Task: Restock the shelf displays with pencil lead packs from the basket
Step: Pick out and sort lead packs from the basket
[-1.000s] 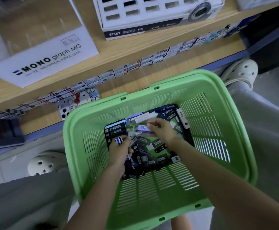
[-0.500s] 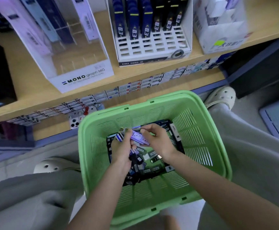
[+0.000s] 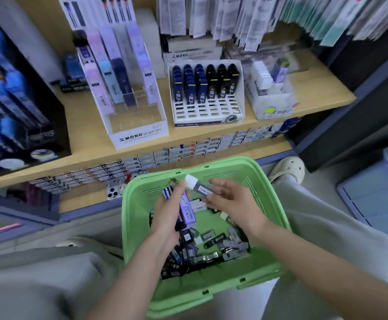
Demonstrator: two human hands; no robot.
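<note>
Display (image 3: 139,137): "MONO graph MG"; left hand (image 3: 165,220), right hand (image 3: 232,204) hold lead packs (image 3: 200,187).

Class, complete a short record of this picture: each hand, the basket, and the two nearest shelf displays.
left hand: grips a lilac pack along with others
right hand: pinches a grey pack with a white cap
basket: green, loose packs in the bottom
MONO display: front slots empty
white display: back rows filled, front rows empty
</note>
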